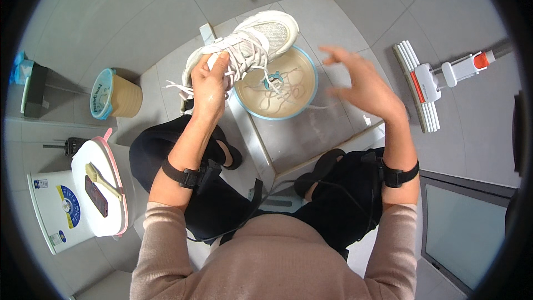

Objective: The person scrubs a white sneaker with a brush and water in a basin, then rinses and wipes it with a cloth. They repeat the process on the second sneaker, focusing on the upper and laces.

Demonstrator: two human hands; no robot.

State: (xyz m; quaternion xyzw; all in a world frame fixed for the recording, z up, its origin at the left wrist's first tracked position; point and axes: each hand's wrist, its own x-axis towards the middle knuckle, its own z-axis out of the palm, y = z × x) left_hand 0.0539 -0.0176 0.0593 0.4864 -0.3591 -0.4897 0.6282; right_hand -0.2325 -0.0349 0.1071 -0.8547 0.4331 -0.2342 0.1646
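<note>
A white lace-up sneaker (245, 43) is gripped at its tongue by my left hand (210, 87), the thumb lying over the laces. It is held above the left rim of a round basin (313, 71) with a light blue edge. Loose shoelaces (291, 91) lie in the water in the basin, and one lace end hangs over the rim. To the right of the basin my right hand (360, 79) is raised and slightly blurred, fingers apart, holding nothing. Part of another shoe (187, 104) shows behind my left wrist.
A beige bucket (125, 96) stands left. On the closed toilet lid (93, 154) lie a scrub brush (102, 180) and a phone (95, 196). A squeegee mop (424, 83) leans at the right wall. A raised stone curb (256, 146) borders the tiled floor.
</note>
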